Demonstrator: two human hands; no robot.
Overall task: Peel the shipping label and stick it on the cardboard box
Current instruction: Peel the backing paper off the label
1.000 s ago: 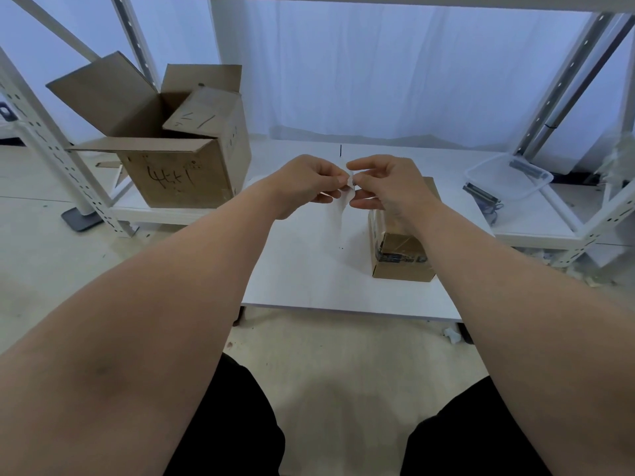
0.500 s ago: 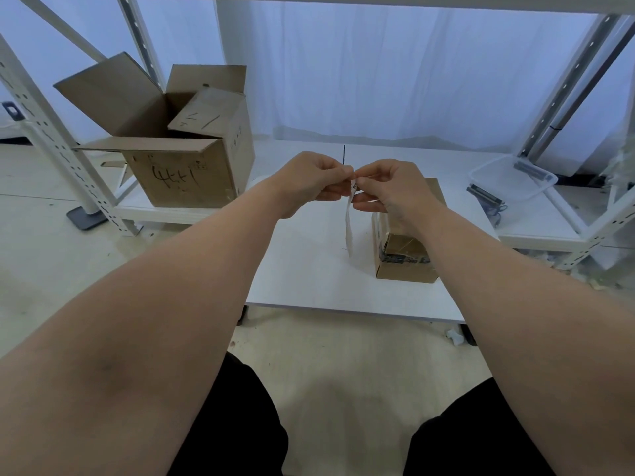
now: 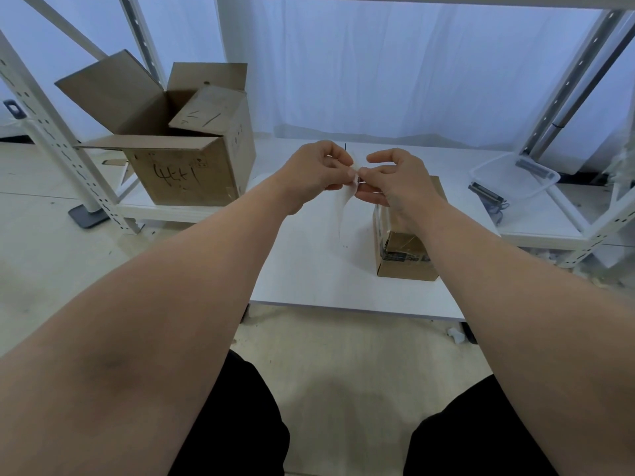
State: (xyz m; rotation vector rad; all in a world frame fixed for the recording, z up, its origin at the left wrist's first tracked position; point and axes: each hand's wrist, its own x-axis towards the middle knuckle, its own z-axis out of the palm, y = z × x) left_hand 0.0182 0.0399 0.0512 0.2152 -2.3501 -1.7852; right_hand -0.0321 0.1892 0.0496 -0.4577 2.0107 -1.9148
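A white shipping label [image 3: 344, 211] hangs edge-on in the air above the white table [image 3: 309, 269]. My left hand [image 3: 314, 175] and my right hand [image 3: 395, 180] both pinch its top corner, fingertips touching. Below my right hand stands a small taped cardboard box [image 3: 403, 257] on the table, partly hidden by my right wrist. Whether the label has come apart from its backing cannot be told.
A large open cardboard box [image 3: 185, 159] with black writing sits on the low shelf at the left. A clear plastic tray [image 3: 512, 175] with clips lies at the right. White metal rack uprights [image 3: 51, 142] stand on both sides. My knees are under the table's near edge.
The label now hangs down on edge from the pinched corner. My right hand's fingers have spread slightly. The view has shifted a little.
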